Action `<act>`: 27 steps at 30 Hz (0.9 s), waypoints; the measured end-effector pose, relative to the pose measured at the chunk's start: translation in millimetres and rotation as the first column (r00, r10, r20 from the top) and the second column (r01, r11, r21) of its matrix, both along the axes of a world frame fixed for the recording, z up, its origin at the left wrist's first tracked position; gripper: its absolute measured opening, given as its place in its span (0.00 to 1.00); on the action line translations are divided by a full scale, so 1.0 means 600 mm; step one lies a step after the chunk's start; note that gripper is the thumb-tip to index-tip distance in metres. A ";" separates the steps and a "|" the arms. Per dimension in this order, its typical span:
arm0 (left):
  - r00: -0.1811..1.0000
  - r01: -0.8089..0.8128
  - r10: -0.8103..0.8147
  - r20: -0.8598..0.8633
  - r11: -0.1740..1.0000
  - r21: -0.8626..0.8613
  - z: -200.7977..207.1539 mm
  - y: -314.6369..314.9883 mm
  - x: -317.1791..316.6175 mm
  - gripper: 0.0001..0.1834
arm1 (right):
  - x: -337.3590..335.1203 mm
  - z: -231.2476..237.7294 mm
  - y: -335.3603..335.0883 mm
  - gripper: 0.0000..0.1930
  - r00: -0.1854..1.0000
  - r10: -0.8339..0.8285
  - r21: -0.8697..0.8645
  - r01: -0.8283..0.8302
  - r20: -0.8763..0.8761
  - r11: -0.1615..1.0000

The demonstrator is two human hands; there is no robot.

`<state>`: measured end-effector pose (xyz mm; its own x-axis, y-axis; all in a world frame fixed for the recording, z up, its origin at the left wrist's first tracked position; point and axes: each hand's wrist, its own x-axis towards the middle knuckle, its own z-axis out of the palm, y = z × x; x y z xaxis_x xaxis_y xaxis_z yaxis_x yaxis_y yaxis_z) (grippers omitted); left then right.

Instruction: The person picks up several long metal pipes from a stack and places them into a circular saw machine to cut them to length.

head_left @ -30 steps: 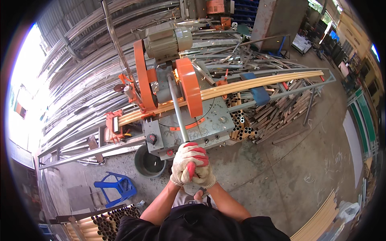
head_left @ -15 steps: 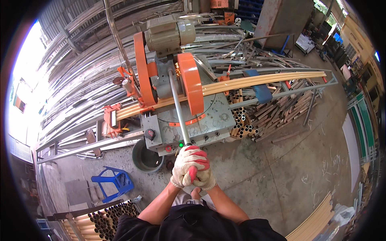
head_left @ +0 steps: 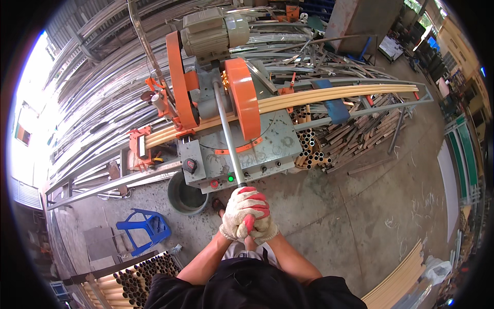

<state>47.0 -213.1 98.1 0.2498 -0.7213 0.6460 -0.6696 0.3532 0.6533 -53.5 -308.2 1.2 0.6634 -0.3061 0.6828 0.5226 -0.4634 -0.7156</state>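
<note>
Both my hands wear white knitted gloves with red patches. My left hand (head_left: 235, 228) and my right hand (head_left: 266, 227) overlap, closed round the grip end of a long metal lever (head_left: 227, 131). The lever runs up to a cut-off saw with orange guards (head_left: 244, 98) and a grey motor (head_left: 206, 33). Sparks (head_left: 225, 80) show between the guards. Several tan tubes (head_left: 303, 100) lie side by side across the saw table (head_left: 247, 159), passing under the guards. Orange clamps (head_left: 141, 147) stand at their left end. The blade and the cut are hidden.
A grey bucket (head_left: 177, 198) stands by the saw's front, left of my feet. Farther left is a blue stool (head_left: 149, 226). Bundled tubes lie at lower left (head_left: 144, 280) and lower right (head_left: 399, 278). Metal offcuts (head_left: 363, 131) are piled under the right support rail.
The whole scene sits slightly higher in the picture, while my hands keep nearly the same place in it. My grip on the lever is unchanged, and sparks still show.
</note>
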 end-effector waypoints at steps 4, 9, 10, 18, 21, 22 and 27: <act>1.000 -0.006 0.005 0.012 1.000 0.011 -0.011 0.003 -0.003 0.18 | -0.020 -0.048 0.004 0.27 0.992 0.015 0.004 -0.015 -0.123 1.000; 1.000 -0.016 0.016 0.007 1.000 0.002 -0.044 0.002 -0.008 0.16 | -0.044 -0.083 -0.010 0.25 0.977 0.055 -0.226 -0.102 -0.205 0.969; 1.000 -0.020 0.020 0.006 1.000 0.003 -0.051 0.001 -0.009 0.15 | -0.044 -0.072 -0.012 0.25 0.973 0.072 -0.212 -0.119 -0.218 0.970; 0.973 -0.228 0.229 0.034 0.973 -0.033 0.054 0.064 0.057 0.18 | 0.001 0.131 -0.013 0.13 0.996 0.052 -0.171 -0.065 -0.078 0.983; 0.835 -0.549 0.546 0.063 0.834 0.050 0.050 0.129 0.157 0.19 | 0.053 0.242 -0.030 0.14 0.989 0.149 -0.068 -0.147 0.022 0.987; 0.782 -0.623 0.622 0.040 0.779 0.071 0.014 0.147 0.200 0.17 | 0.080 0.278 -0.040 0.14 0.988 0.127 -0.085 -0.120 0.088 0.989; 0.635 -0.621 0.772 0.023 0.492 0.610 -0.112 0.250 0.382 0.21 | 0.301 0.496 -0.063 0.07 0.873 -0.119 0.089 0.086 0.474 0.992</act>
